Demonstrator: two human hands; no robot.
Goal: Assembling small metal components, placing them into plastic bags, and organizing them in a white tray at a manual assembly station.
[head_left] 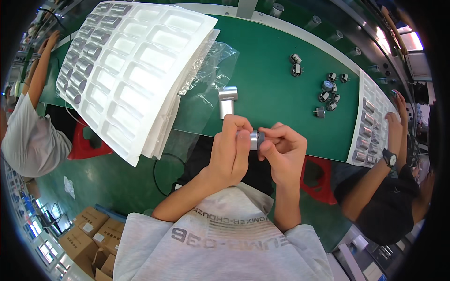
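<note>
Just past the table's near edge, both my hands meet on a small silver metal cylinder (254, 140) with a dark grey end piece (261, 139). My left hand (230, 152) pinches the cylinder's left side between thumb and fingers. From the right, the thumb and fingers of my right hand (285, 152) close on the dark end piece. The fingers partly cover both parts. Beyond my left hand lie a shiny silver cylinder (228, 93) and a second silver piece (227, 109) touching it. Several small black parts with pins (332, 92) are scattered farther right.
A tilted stack of white moulded trays (136, 56) fills the left, silver cylinders in its far-left pockets. Clear plastic film (211, 70) sticks out beside it on the green table (267, 61). At right, a co-worker's arm (370, 187) reaches by another tray (355, 145). Red stools flank me.
</note>
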